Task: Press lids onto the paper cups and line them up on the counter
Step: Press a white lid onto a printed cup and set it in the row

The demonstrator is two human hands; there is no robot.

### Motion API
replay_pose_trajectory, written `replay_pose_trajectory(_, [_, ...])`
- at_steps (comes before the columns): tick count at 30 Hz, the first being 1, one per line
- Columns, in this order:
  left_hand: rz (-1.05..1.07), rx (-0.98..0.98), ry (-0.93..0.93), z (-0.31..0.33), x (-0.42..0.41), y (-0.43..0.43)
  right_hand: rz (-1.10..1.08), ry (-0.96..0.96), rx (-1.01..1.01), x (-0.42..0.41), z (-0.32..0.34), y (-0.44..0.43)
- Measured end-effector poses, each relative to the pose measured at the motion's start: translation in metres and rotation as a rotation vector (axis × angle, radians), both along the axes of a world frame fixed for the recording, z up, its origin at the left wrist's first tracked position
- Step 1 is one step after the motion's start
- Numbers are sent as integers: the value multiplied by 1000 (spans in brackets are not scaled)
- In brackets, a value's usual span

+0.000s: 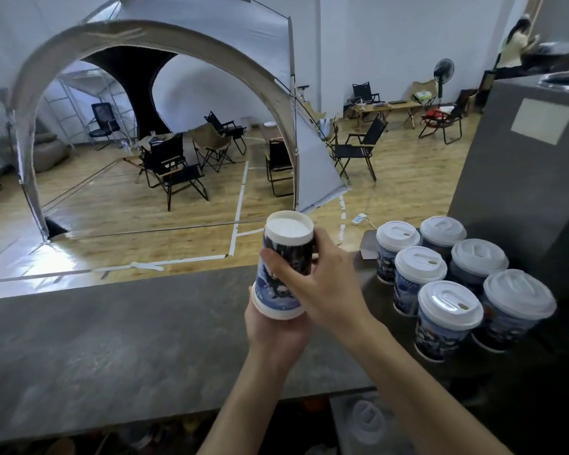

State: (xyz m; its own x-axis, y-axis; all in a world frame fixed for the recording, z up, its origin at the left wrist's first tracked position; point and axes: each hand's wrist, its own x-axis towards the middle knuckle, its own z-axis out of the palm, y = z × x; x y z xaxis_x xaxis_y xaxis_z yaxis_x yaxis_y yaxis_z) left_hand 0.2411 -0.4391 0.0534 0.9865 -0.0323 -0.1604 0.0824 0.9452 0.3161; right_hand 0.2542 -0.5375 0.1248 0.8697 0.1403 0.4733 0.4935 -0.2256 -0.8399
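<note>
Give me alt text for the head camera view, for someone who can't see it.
Both hands hold one upside-down stack of paper cups above a grey counter: the left hand cups the lower end, the right hand grips the side. Six lidded cups stand in two rows at right; a tent and folding chairs lie beyond.

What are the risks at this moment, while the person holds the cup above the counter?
1. The held cup is upside down, base up, in both the left hand and the right hand; it must be turned before a lid fits.
2. Setting it beside the six lidded cups, which stand close together, may knock one over.
</note>
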Motion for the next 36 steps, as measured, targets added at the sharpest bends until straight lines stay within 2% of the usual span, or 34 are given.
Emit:
replay_pose_trajectory(4, [14,134,-22,0,3,6,-37,-133,10,0,-4,-11])
replay_pose_trajectory(9, [245,662,26,23,23,24,-23,-27,-111,4,-18,-39])
replay_pose_trajectory(12, [427,1004,-161,36,28,27,62,40,-256,9,-32,-55])
replay_pose_trajectory(15, [371,1302,-344,47,29,20,-70,35,-432,26,-50,-55])
replay_pose_trajectory(18, [289,1346,-323,42,38,13,-228,92,-351,57,-76,-47])
replay_pose_trajectory(21, [280,1380,-261,26,43,11,-277,276,-183,89,-105,-41])
replay_pose_trajectory(23, [250,1410,-223,14,41,14,-290,319,-123,109,-122,-38])
replay_pose_trajectory(29, [274,1458,-157,-13,28,24,-337,418,-73,155,-163,-38])
replay_pose_trajectory(36, [262,1450,-131,-26,26,25,-328,450,-94,166,-174,-37])
